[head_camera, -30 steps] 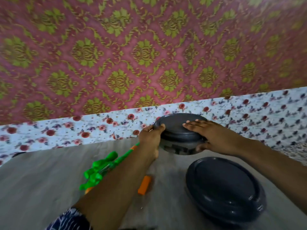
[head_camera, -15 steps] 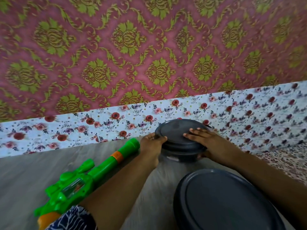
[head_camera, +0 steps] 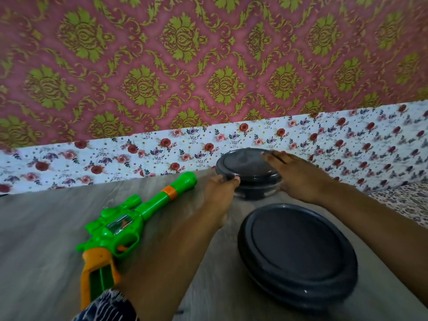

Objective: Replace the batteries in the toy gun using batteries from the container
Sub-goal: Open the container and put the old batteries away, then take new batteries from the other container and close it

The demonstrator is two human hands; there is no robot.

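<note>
Both hands hold the lidded container.

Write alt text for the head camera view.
Two hands work at a lidded dark round container at the back of a wood-grain table: left hand gripping its rim, right hand flat on the lid. A green and orange toy gun lies left; a larger dark container sits nearer.

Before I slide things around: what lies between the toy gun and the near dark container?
In the head view, only the left forearm crosses bare tabletop between toy gun and near container.
</note>
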